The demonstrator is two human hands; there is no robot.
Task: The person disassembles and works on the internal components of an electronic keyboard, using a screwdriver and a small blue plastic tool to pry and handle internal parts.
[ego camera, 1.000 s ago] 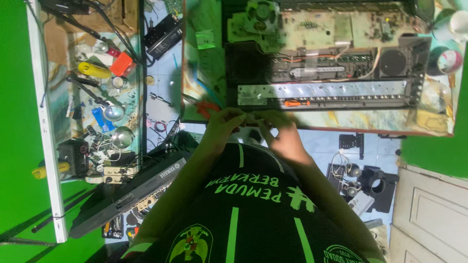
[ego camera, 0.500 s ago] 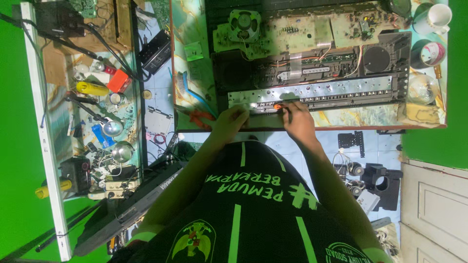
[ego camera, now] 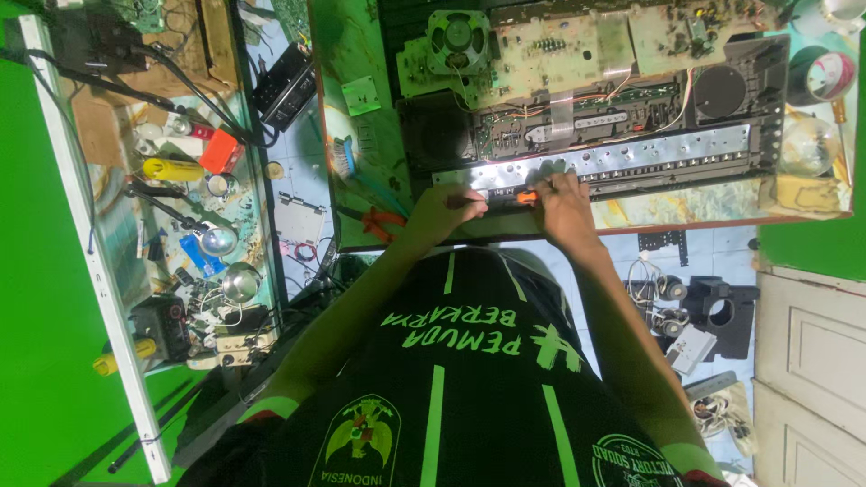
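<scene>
An opened electronic device [ego camera: 595, 108] lies on the table, showing green circuit boards, a small speaker [ego camera: 457, 36], a round black speaker [ego camera: 720, 90] and a long metal strip with holes [ego camera: 631, 160]. My right hand [ego camera: 561, 203] grips an orange-handled screwdriver [ego camera: 525, 196] at the strip's near edge. My left hand [ego camera: 444, 212] is closed around the tool's black end, just to the left. Both forearms reach forward from my black shirt with green print.
Orange-handled pliers [ego camera: 383, 219] and a blue brush [ego camera: 345, 160] lie at the table's left end. A tape roll [ego camera: 825, 77] sits far right. A cluttered side bench [ego camera: 180, 207] stands left. Black parts [ego camera: 713, 311] lie on the floor beside a white door [ego camera: 812, 361].
Both hands went from the table's near edge up to the metal strip and spread slightly apart. The orange screwdriver now shows between them. The view shifted a little.
</scene>
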